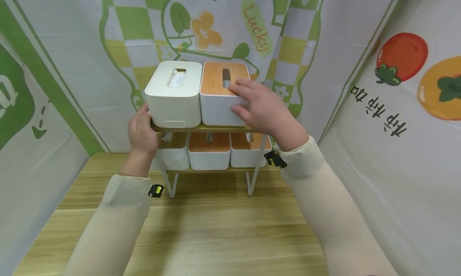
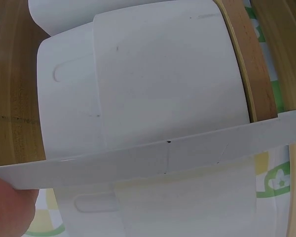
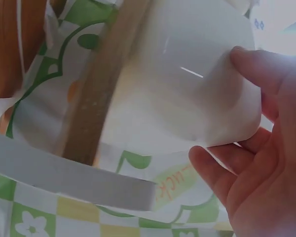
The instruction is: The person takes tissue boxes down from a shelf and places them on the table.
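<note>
A two-tier rack (image 1: 216, 129) with pale metal legs holds tissue boxes. On its upper board, a cream-white tissue box (image 1: 174, 107) stands left of a white tissue box with a wood-grain lid (image 1: 219, 107). My right hand (image 1: 264, 107) holds the wood-lidded box at its right front corner, fingers over the lid and thumb against the front; the right wrist view shows this hand (image 3: 256, 158) around the box's edge. My left hand (image 1: 142, 131) grips the rack's upper left corner beside the cream-white box. Only a fingertip (image 2: 10, 207) shows in the left wrist view, by the metal frame.
Three more tissue boxes stand on the lower board, including a middle one (image 1: 209, 156) and a right one (image 1: 248, 154). Beneath the rack lies a wooden table (image 1: 230, 224). Printed cloth (image 1: 133, 23) hangs behind and at both sides.
</note>
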The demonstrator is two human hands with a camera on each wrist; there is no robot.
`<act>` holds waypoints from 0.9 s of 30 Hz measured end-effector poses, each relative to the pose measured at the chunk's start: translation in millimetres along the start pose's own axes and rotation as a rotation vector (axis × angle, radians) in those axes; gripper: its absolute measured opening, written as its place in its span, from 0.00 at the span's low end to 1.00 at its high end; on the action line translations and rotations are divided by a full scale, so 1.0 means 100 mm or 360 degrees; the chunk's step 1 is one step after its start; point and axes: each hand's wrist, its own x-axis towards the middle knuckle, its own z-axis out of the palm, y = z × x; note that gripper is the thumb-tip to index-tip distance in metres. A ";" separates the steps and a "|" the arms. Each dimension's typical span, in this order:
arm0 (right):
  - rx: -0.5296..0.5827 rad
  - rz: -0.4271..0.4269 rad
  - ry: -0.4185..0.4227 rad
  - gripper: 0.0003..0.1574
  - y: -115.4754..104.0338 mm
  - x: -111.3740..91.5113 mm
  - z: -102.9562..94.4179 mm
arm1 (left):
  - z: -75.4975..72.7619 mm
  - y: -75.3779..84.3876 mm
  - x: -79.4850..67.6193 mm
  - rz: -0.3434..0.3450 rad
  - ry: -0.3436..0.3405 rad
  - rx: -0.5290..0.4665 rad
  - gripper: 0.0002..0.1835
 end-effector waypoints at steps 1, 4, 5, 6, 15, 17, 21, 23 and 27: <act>0.0000 0.0003 0.0002 0.35 -0.01 -0.02 -0.01 | 0.00 0.00 0.00 -0.0002 -0.0006 0.0005 0.29; -0.0007 -0.0001 0.0017 0.36 -0.03 -0.05 -0.04 | 0.00 -0.01 0.00 0.0012 -0.0023 0.0037 0.29; -0.0011 -0.0004 0.0030 0.37 -0.03 -0.06 -0.05 | 0.01 -0.01 0.00 0.0010 -0.0024 0.0047 0.29; -0.0018 -0.0012 0.0044 0.38 -0.04 -0.06 -0.06 | 0.01 -0.01 0.00 0.0012 -0.0023 0.0056 0.29; -0.0065 0.0029 -0.0090 0.39 -0.06 -0.03 -0.09 | -0.03 -0.01 0.02 0.0033 -0.0009 0.0074 0.30; -0.0061 0.0039 -0.0089 0.38 -0.09 -0.05 -0.10 | -0.03 0.00 0.01 0.0021 -0.0003 0.0054 0.29; -0.0065 0.0064 -0.0084 0.40 -0.13 -0.11 -0.13 | -0.03 -0.02 0.02 0.0008 -0.0011 0.0060 0.29; -0.0065 0.0071 -0.0065 0.42 -0.14 -0.12 -0.13 | -0.03 -0.04 0.02 0.0006 -0.0026 0.0062 0.30; -0.0079 0.0085 -0.0062 0.45 -0.15 -0.13 -0.12 | -0.03 -0.06 0.03 0.0004 -0.0043 0.0068 0.30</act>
